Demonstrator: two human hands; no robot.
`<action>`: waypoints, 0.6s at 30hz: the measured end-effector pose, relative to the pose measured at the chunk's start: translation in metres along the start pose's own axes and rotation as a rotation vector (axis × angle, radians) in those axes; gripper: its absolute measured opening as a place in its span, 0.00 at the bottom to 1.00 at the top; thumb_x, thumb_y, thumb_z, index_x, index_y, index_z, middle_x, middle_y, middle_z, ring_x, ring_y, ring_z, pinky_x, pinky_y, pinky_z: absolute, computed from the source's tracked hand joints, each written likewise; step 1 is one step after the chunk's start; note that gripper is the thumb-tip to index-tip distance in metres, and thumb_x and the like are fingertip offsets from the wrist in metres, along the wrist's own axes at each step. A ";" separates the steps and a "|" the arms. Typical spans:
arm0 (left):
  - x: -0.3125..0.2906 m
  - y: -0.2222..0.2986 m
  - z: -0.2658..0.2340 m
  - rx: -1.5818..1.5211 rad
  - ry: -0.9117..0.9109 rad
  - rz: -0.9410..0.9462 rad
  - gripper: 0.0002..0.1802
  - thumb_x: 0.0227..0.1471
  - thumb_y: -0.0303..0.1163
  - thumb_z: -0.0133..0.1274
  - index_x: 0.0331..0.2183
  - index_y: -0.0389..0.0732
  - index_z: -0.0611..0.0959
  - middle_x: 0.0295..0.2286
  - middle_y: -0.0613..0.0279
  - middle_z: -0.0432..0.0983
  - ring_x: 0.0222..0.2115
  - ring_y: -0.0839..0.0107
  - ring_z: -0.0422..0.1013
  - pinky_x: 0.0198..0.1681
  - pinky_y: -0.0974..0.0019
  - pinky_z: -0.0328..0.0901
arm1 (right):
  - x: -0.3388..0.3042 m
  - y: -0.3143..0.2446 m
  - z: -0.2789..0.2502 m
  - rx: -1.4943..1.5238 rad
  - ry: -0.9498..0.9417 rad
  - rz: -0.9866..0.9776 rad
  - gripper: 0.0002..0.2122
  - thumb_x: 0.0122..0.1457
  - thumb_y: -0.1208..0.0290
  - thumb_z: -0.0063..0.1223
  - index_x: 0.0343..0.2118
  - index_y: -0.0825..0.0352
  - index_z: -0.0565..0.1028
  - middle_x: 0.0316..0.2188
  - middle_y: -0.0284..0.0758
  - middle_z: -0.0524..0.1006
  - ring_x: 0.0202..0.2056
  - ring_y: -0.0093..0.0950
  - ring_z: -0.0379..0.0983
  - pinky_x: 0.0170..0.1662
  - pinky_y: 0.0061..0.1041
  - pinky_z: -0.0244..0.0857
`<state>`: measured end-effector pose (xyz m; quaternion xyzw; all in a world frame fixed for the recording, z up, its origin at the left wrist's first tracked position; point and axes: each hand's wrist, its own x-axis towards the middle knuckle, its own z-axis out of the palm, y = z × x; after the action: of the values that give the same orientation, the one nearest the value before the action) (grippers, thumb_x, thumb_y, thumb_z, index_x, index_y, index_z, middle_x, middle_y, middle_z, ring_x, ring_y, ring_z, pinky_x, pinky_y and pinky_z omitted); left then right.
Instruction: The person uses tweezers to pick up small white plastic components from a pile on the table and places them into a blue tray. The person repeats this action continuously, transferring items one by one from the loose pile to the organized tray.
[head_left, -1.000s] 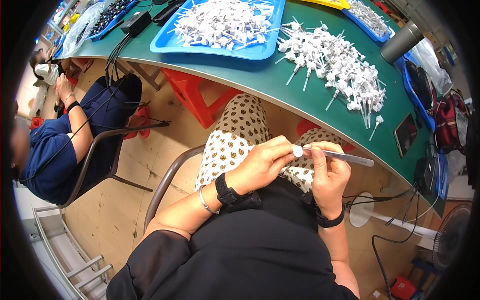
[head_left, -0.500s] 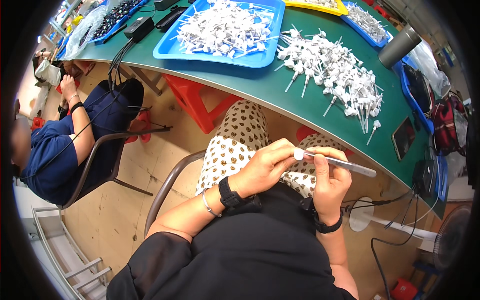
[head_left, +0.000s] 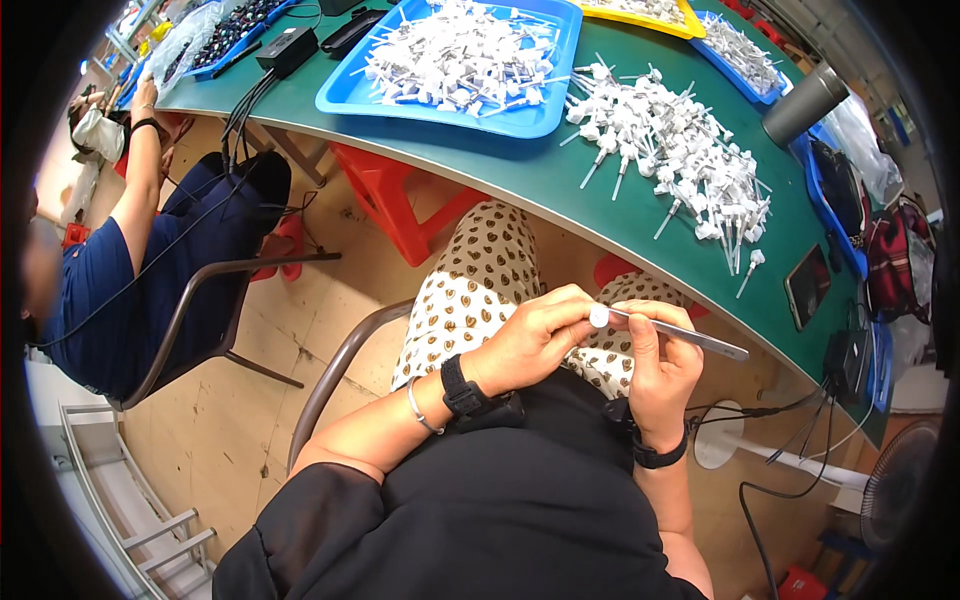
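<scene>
Above my lap, my left hand (head_left: 535, 338) pinches a small white plastic piece (head_left: 599, 316) with a round end facing up. My right hand (head_left: 664, 365) is closed round metal tweezers (head_left: 718, 345), thumb on top. Their back end sticks out to the right, and the front end meets the white piece; the very tips are too small to make out. On the green table ahead lies a loose heap of white parts with thin stems (head_left: 680, 150). A blue tray (head_left: 540, 120) to its left is piled with similar parts.
A grey cylinder (head_left: 804, 104), a phone (head_left: 807, 287) and a black adapter (head_left: 848, 362) with cables are at the table's right. Farther back stand a yellow tray (head_left: 690, 22) and another blue tray (head_left: 768, 95). A co-worker (head_left: 110, 290) sits at left; a red stool (head_left: 395, 205) is under the table.
The co-worker's arm has reached forward to the bag at the table's far left. My view has shifted slightly. My hands keep their hold, with the tweezers tilted a little differently.
</scene>
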<state>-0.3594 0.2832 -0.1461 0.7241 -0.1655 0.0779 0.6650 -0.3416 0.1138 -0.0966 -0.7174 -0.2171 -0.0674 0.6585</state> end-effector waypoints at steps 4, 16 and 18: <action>0.001 0.001 -0.001 0.059 0.006 0.054 0.10 0.59 0.21 0.54 0.44 0.35 0.82 0.34 0.59 0.76 0.32 0.68 0.75 0.35 0.67 0.70 | 0.001 -0.004 -0.002 -0.055 -0.051 0.019 0.05 0.67 0.78 0.51 0.41 0.74 0.75 0.38 0.39 0.80 0.38 0.27 0.79 0.44 0.25 0.75; -0.002 -0.001 -0.001 0.151 0.029 0.072 0.13 0.55 0.19 0.58 0.44 0.37 0.82 0.35 0.58 0.77 0.35 0.64 0.75 0.38 0.65 0.71 | -0.001 0.004 0.001 -0.162 0.007 -0.048 0.04 0.62 0.80 0.57 0.38 0.73 0.79 0.35 0.37 0.82 0.30 0.22 0.76 0.33 0.19 0.70; -0.002 -0.002 -0.001 0.149 0.031 0.073 0.13 0.55 0.19 0.58 0.44 0.38 0.82 0.35 0.58 0.77 0.35 0.64 0.75 0.38 0.65 0.71 | -0.002 0.004 0.001 -0.168 0.004 -0.040 0.03 0.62 0.80 0.57 0.37 0.73 0.79 0.35 0.37 0.82 0.30 0.22 0.76 0.33 0.20 0.70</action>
<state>-0.3605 0.2846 -0.1488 0.7639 -0.1753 0.1256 0.6083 -0.3419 0.1146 -0.1007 -0.7656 -0.2234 -0.0999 0.5950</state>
